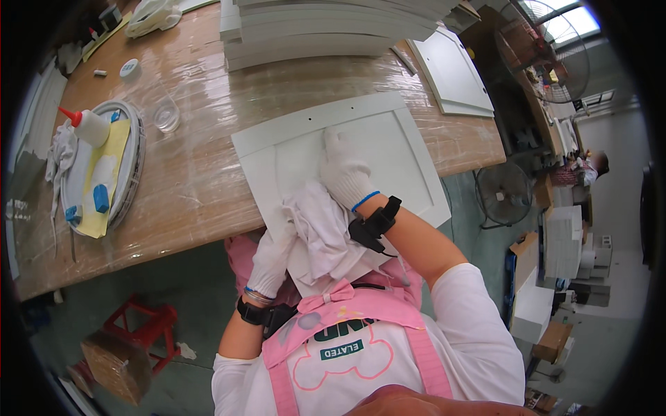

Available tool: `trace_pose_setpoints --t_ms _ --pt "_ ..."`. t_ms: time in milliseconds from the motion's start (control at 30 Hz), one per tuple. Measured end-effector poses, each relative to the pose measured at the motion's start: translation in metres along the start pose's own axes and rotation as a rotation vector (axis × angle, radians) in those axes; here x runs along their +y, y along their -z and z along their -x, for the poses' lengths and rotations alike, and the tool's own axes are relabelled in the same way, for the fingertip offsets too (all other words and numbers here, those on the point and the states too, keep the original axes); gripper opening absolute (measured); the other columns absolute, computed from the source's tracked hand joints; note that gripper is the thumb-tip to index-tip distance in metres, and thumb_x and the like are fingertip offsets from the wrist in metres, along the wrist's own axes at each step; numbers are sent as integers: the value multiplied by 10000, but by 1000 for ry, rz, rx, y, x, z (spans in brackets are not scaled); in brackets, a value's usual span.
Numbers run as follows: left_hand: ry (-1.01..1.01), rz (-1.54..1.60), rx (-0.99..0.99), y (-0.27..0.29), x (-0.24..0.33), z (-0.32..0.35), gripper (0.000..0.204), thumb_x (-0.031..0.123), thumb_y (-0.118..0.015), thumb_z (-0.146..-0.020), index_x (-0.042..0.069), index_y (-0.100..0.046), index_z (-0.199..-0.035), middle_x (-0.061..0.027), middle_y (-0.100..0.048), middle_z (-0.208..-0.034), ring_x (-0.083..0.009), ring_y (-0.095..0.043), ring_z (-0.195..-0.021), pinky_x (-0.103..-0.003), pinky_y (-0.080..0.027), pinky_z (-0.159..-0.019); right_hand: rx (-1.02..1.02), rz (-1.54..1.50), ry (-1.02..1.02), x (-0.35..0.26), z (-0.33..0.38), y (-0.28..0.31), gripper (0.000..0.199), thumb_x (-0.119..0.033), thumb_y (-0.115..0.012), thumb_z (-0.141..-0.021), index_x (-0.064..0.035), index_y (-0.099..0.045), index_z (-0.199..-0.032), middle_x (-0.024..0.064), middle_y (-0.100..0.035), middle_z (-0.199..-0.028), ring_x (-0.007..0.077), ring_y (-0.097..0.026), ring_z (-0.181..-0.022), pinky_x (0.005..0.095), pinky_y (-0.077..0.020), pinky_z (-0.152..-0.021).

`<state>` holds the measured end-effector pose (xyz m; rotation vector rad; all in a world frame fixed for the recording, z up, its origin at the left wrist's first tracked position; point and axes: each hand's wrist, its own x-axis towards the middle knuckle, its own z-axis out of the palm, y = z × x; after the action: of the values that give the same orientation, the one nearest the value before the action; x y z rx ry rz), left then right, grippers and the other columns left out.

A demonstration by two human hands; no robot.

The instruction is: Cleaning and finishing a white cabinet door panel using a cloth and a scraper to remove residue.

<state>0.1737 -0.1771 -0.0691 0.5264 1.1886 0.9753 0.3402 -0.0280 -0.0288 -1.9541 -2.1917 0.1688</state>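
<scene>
A white framed panel (388,145) with two small dark holes near its far edge lies tilted across the table's front edge and my lap. On its face rests my right hand (345,166), in a white knitted glove with a blue cuff. Its fingers are curled in against the surface, and whatever they may hold is hidden. My left hand (272,256), gloved too, grips the panel at its near left edge; its fingertips are partly hidden. Between the hands a crumpled white cloth (318,229) lies over the near part of the panel.
A film-covered table (201,152) bears a stack of white boards (312,35) and another white panel (454,76). To the left, a round tray (135,152) carries a red-tipped glue bottle (92,128) and blue blocks (101,198). A red stool (149,333) and fan (504,194) stand below.
</scene>
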Motion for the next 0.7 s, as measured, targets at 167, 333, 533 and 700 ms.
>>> trace_pose_setpoints --t_ms 167,333,533,700 --pt "-19 42 -10 4 -7 -2 568 379 -651 -947 -5 -556 -1354 -103 -653 -1218 -170 -626 -1046 -306 -509 -900 -121 -270 116 -8 8 4 348 -160 -489 -932 -93 -511 -1273 231 -612 -1133 448 -635 -918 542 -515 -709" --pt "7 53 -18 1 -3 -1 548 361 -650 -946 -6 -563 -1344 -100 -654 -1212 -169 -625 -1048 -305 -508 -899 172 -40 -264 7 -4 -7 382 -223 -468 -956 -160 -488 -1332 180 -597 -1195 398 -661 -762 510 -522 -616" --pt "15 39 -9 -6 7 3 544 370 -625 -963 -9 -556 -1347 -105 -652 -1214 -169 -623 -1054 -307 -507 -901 190 205 1 -4 3 -31 443 -246 -523 -924 -70 -464 -1326 196 -584 -1109 370 -633 -682 521 -452 -420" --pt "-25 -87 3 0 7 6 567 426 -536 -1001 -24 -544 -1345 -124 -653 -1209 -180 -622 -1051 -314 -500 -907 103 333 276 -27 19 -26 492 -210 -549 -882 99 -501 -1262 279 -590 -1081 380 -628 -712 524 -431 -386"
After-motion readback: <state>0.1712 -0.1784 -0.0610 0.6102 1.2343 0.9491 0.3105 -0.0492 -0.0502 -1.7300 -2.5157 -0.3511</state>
